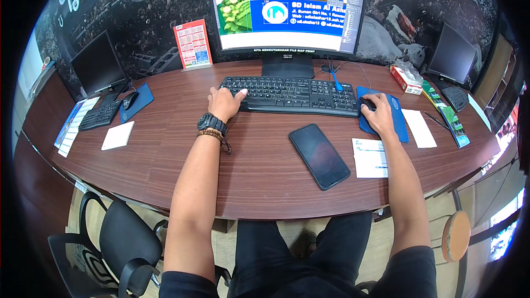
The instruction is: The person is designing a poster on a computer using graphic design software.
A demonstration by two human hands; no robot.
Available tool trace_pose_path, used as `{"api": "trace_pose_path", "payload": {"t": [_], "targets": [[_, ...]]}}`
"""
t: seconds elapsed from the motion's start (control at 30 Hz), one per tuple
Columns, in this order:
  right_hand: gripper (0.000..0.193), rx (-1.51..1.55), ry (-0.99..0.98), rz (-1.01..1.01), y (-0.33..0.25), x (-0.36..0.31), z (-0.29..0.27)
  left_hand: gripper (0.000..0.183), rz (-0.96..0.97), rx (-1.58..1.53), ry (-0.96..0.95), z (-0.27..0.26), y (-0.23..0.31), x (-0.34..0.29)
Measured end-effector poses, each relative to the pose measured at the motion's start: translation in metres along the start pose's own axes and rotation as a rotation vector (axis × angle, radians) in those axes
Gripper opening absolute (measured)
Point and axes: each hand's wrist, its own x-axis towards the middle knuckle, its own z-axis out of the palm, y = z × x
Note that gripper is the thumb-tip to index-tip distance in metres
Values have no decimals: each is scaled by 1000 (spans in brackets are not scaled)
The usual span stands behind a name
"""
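Note:
My left hand (224,104) rests at the left end of a black keyboard (292,95), fingers on its keys and the thumb spread out; it holds nothing. A black watch (213,123) and a beaded bracelet are on that wrist. My right hand (380,113) is curled over a dark mouse (366,104), which it partly hides, on a blue mouse pad (399,123). Behind the keyboard stands a wide curved monitor (298,41) showing a design page with a blue banner and a round white logo. A dark-screened smartphone (319,156) lies between my forearms.
A printed slip (369,158) lies by my right forearm, with a white paper (419,128) beyond it. A small red-and-white box (406,80) sits at the back right. A red desk calendar (193,45) stands left of the monitor. Dark monitors flank both sides; an office chair (130,232) is lower left.

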Motion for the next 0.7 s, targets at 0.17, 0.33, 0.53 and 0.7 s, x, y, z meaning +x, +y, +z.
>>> {"api": "trace_pose_path", "payload": {"t": [0.17,0.33,0.53,0.7], "targets": [[35,5,2,-18,4,0,0,71,6,-22,-30,-1,2,0],[36,1,-1,-15,2,0,0,71,9,4,7,2,0,1],[35,-6,-10,1,0,0,0,72,24,4,26,2,0,0],[35,-5,-4,-5,1,0,0,73,27,7,17,2,0,0]]}}
